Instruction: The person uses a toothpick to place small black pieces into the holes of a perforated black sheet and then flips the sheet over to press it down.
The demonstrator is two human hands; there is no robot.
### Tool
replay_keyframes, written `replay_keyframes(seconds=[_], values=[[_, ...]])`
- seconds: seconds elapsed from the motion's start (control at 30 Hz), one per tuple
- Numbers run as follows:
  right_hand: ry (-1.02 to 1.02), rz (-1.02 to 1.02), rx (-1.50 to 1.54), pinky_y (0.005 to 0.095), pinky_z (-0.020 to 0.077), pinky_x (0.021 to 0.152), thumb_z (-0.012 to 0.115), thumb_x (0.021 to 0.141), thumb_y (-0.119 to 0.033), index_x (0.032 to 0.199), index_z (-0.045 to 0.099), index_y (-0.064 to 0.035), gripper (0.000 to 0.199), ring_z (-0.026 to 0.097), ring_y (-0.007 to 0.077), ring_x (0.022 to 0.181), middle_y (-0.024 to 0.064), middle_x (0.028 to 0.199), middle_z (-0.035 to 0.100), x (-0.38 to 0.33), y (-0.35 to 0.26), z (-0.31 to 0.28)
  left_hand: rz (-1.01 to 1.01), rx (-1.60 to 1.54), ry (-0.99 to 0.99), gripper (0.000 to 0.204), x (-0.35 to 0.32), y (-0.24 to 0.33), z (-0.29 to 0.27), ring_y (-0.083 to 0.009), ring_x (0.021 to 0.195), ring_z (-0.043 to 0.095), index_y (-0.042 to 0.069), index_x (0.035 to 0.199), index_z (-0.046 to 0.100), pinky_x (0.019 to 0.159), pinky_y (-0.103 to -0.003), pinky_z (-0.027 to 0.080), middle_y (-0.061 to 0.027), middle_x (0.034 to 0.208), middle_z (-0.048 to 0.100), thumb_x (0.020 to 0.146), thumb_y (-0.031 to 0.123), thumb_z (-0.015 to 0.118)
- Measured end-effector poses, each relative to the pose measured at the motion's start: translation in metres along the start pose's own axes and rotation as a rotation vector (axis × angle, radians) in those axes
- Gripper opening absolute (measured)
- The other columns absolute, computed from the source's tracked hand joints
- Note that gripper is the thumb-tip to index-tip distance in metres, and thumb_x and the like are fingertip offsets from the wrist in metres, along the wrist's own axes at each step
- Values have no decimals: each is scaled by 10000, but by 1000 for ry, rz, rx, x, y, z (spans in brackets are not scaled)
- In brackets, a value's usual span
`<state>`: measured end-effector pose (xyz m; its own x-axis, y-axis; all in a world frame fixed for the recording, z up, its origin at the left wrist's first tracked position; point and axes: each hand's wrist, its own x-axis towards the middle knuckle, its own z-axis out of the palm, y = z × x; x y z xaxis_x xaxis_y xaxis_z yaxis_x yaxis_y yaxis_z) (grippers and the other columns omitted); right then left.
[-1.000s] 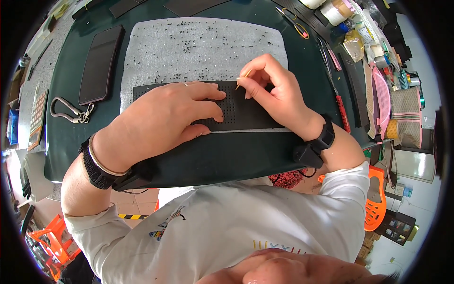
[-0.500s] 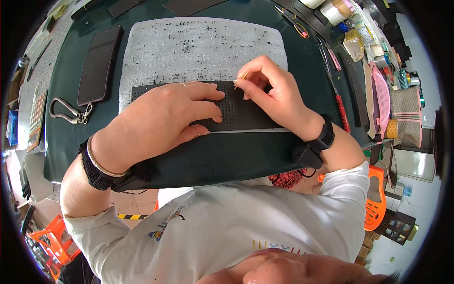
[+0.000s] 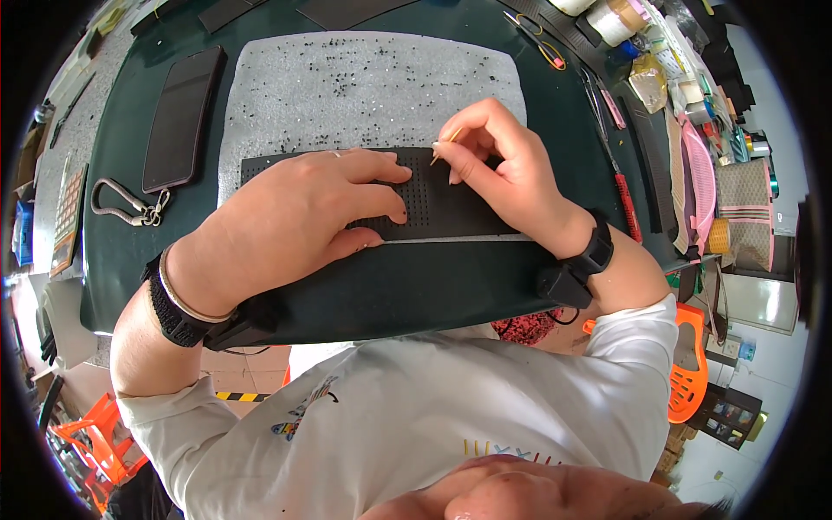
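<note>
A black sheet [image 3: 464, 208] with rows of small holes lies before me, on the near part of a pale foam sheet [image 3: 286, 78] sprinkled with tiny black bits. My left hand [image 3: 295, 195] rests on the black sheet's left part, fingers stretched and apart; it covers many of the holes. Between the thumb and fingertips of my right hand [image 3: 494, 156] is a thin wooden stick like a toothpick [image 3: 455, 135]. Its tip points down at the sheet beside the perforated rows. I cannot tell whether the tip touches.
A dark phone [image 3: 184, 117] with a grey wrist strap [image 3: 117, 195] lies left on the dark green table [image 3: 381, 295]. To the right are a red-handled tool [image 3: 627, 208], yellow-handled tweezers-like tool [image 3: 537, 39], black strips and piled supplies. An orange chair [image 3: 687, 373] stands below the right side.
My right hand has shifted very slightly to the right with the toothpick, whose tip has moved a little along the sheet. The left hand stays put.
</note>
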<state>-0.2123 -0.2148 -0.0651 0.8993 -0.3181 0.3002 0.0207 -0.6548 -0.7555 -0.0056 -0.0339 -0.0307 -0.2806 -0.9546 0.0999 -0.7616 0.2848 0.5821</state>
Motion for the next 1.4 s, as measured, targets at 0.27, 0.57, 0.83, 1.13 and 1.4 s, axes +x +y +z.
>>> replay_keyframes(seconds=[0.27, 0.57, 0.83, 1.13, 1.4], values=[[-34, 18, 32, 217, 482, 651, 716, 1006, -63, 1075, 608, -57, 128, 597, 48, 731, 0, 932, 668, -2, -2, -2, -18, -11, -15, 256, 1, 2, -2, -359, 1258, 636, 85, 1110, 729, 1023, -443, 544, -122, 1388, 649, 857, 86, 772], [-58, -2, 10, 219, 480, 642, 719, 997, -50, 1074, 605, -55, 138, 605, 57, 724, 10, 937, 670, -3, -3, -3, 28, 16, 24, 245, 0, 0, 1, -341, 1150, 662, 101, 1126, 709, 982, -440, 552, -91, 1373, 637, 884, 98, 741], [-85, -10, 39, 227, 492, 646, 728, 980, -29, 1059, 599, -45, 152, 632, 71, 756, 28, 960, 680, -5, -3, -4, 34, 20, 29, 246, 0, -1, 1, -336, 1144, 666, 102, 1125, 710, 975, -439, 556, -89, 1372, 639, 881, 99, 744], [-128, -54, -14, 230, 500, 646, 709, 995, -30, 1062, 573, -39, 152, 641, 85, 730, 54, 985, 686, -7, -4, -5, 37, 12, 33, 259, 1, -1, 1, -337, 1146, 666, 103, 1127, 712, 978, -438, 557, -92, 1365, 644, 871, 93, 750], [-122, -31, 56, 234, 504, 647, 698, 997, -16, 1059, 573, -34, 140, 644, 91, 733, 71, 1006, 689, -10, -3, -7, -15, -16, -12, 267, 1, 2, -2, -362, 1264, 629, 93, 1119, 729, 1027, -444, 541, -118, 1394, 644, 856, 86, 773]])
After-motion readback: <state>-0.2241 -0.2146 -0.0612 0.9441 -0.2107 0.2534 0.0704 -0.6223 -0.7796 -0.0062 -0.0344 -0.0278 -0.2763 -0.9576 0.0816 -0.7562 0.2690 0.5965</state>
